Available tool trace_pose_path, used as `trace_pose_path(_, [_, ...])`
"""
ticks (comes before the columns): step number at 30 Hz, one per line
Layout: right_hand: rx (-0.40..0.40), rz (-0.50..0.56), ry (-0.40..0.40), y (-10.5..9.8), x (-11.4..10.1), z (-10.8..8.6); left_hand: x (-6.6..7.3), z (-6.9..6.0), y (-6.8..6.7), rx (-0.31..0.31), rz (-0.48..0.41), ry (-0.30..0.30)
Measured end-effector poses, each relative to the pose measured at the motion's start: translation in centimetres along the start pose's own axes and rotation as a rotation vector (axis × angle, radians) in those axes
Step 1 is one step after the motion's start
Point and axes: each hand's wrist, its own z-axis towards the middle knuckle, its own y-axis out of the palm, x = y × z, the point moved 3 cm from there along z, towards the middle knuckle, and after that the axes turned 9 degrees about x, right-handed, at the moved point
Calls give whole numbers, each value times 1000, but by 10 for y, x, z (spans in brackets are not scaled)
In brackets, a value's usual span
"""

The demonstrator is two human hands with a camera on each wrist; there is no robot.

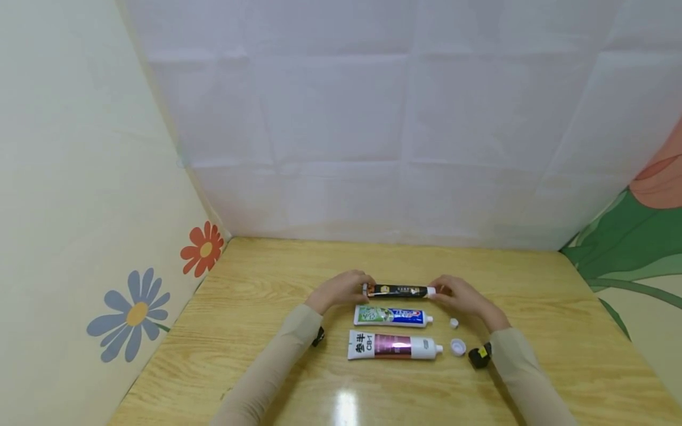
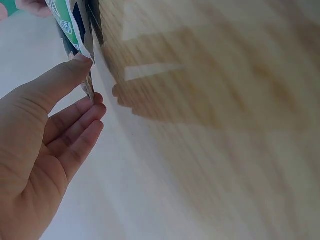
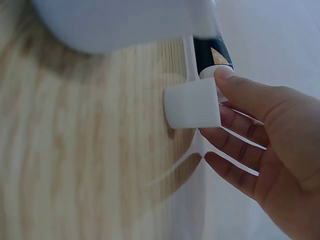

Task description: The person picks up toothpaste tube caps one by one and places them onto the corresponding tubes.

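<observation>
A black toothpaste tube (image 1: 399, 291) lies across the far part of the table, held at both ends. My left hand (image 1: 343, 290) pinches its flat tail between thumb and fingers. At the other end my right hand (image 1: 462, 296) holds the white cap (image 3: 214, 71) with thumb and fingertips, the other fingers loosely bent. Nearer to me lies a green and blue toothpaste tube (image 1: 391, 316), its nozzle bare and pointing right. Nearest is a white and purple tube (image 1: 394, 345), also uncapped. In the left wrist view the green tube's tail (image 2: 65, 22) partly covers the black tube.
A small white cap (image 1: 454, 323) sits right of the green tube's nozzle, and a larger white cap (image 1: 457, 347) right of the purple tube. Both wrists wear black devices (image 1: 480, 355). A white sheet (image 1: 341, 148) hangs behind the wooden table (image 1: 256, 266), with painted walls at the sides.
</observation>
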Motion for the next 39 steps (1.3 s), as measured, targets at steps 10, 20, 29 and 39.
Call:
trace_pose_path(10, [1,-2,8,1,1,3,-2,3,2,6,-13,7])
trace_pose_path(20, [-3,-9,24,3,3,3,-6,3,4,2,-26,0])
trace_pose_path(29, [-4,24,22,2,6,-1,-3,-4,0,-38,-27,-23])
trace_pose_path(39, [32,57,-54,-3,11,-13,1,-10,1,-24,45,20])
